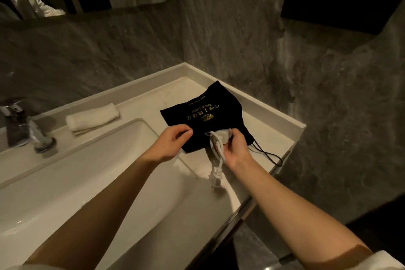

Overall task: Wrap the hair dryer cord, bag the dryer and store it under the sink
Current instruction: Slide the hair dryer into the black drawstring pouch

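A black drawstring bag (203,112) with gold lettering lies on the pale counter (274,131) right of the basin. The white hair dryer (223,136) pokes out of the bag's near opening, mostly hidden inside. My right hand (237,149) grips the dryer's end together with its white cord (215,153). The cord's plug end (215,178) hangs down over the basin's edge. My left hand (169,143) pinches the bag's rim at the opening. The bag's black drawstring (268,155) trails toward the counter's right edge.
A rolled white towel (92,117) lies behind the basin (87,182). A chrome tap (24,127) stands at the left. Grey stone walls enclose the counter's back and right. The counter's front edge drops to a dark floor at the right.
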